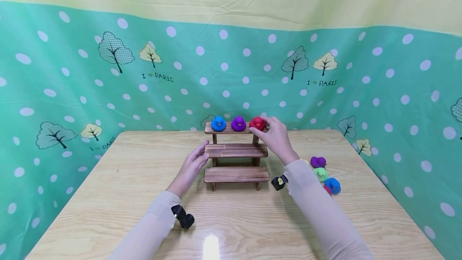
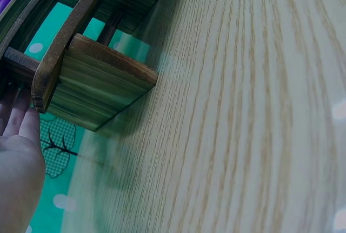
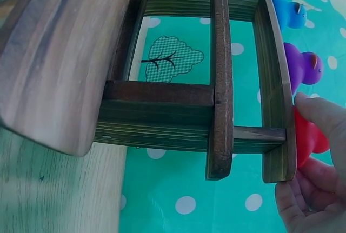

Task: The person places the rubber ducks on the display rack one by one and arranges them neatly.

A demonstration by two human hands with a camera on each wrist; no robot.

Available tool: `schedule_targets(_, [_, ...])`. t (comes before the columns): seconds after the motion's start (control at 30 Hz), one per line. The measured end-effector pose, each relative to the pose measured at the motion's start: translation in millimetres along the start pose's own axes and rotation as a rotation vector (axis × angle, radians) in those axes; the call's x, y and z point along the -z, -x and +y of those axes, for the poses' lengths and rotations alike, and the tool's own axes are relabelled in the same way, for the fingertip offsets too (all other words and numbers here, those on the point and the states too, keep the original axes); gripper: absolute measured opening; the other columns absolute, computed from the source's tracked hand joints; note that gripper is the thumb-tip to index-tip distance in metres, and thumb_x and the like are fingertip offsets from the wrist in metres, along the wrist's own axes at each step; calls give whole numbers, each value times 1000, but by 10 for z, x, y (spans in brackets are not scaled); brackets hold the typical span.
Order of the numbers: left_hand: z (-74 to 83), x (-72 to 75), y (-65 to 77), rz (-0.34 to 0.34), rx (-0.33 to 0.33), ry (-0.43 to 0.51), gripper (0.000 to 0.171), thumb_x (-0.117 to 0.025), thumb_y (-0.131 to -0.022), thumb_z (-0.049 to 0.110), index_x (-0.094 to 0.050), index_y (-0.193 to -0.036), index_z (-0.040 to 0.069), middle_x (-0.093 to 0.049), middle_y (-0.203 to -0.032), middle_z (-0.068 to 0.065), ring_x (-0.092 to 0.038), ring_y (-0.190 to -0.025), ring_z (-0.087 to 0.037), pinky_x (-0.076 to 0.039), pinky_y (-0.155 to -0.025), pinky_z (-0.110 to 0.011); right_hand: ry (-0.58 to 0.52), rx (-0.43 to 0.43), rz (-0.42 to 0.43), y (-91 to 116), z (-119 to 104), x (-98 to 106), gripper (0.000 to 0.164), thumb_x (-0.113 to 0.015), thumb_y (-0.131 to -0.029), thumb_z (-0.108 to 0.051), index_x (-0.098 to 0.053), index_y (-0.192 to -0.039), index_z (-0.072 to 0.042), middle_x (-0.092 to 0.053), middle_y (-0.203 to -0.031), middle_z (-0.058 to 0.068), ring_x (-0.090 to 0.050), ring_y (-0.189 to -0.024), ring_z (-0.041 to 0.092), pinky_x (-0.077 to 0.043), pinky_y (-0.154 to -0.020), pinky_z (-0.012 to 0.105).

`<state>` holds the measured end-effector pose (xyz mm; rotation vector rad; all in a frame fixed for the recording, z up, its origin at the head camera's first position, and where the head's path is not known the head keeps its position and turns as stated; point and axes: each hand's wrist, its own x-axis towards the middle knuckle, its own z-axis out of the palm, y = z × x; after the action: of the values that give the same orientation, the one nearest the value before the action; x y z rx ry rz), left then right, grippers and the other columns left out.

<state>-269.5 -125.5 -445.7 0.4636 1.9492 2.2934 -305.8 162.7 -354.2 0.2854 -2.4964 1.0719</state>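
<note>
Lengthwise, the wooden stand (image 1: 236,151) runs left to right, red duck (image 1: 257,123) upright.

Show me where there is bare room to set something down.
Bare: middle shelf, bottom shelf, and tabletop left of the left hand, up to the cloth. Crowded: top shelf, with three ducks and the right hand; tabletop beside the right forearm, where loose ducks lie.

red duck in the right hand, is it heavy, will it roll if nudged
The red duck is probably light, being small enough for the fingers to span. Its wide body under a smaller head suggests it would slide rather than roll. Its smooth surface may be slippery.
</note>
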Motion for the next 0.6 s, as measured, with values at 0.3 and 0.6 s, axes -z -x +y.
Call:
schedule_targets(0.3, [-2,10,5,-2,4,0,56,-47,-107,13,-27,-158,6,-15,-164,-15,-15,-150,-27,-25,-121,-36,13,16,-12,0,2,6,53,-80,-86,-37,-67,-123,-1,-61,-109,11,-60,-94,25,-58,-78,35])
schedule_targets(0.6, [23,-3,11,-2,1,9,55,-47,-106,11,-27,-158,4,-15,-164,-15,-14,-150,-27,-24,-121,-38,-20,-2,-62,38,10,88,70,-80,-87,-36,-53,-144,-4,-56,-129,14,-63,-101,25,-59,-84,36])
